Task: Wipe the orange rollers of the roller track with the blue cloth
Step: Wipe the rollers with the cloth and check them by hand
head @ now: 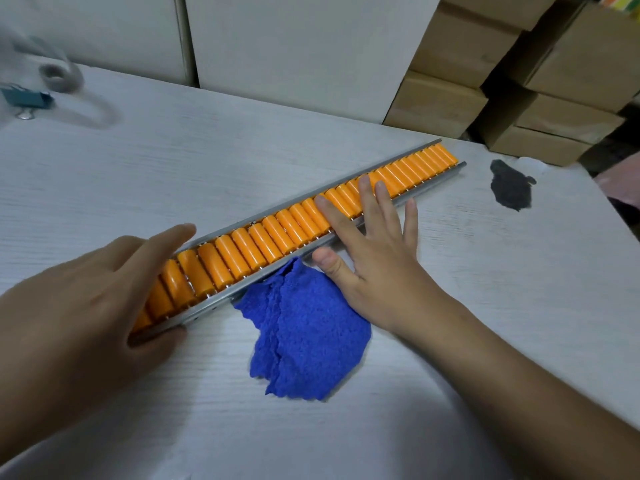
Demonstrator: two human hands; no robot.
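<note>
A long roller track (429,183) with several orange rollers (242,252) in a grey metal channel lies diagonally on the white table, from near left to far right. My left hand (86,299) clasps its near end, thumb against the front rail and fingers over the far rail. My right hand (367,251) lies flat and spread, fingertips resting on the rollers at mid-track, palm on the table. The crumpled blue cloth (308,330) lies on the table against the track's front rail, right beside my right thumb; neither hand holds it.
The white table (242,133) carries a dark grey rag (510,185) at the far right, a teal binder clip (26,98) and a blurred roll of tape (59,76) at the far left. Cardboard boxes (561,116) are stacked beyond the right corner; white panels stand behind.
</note>
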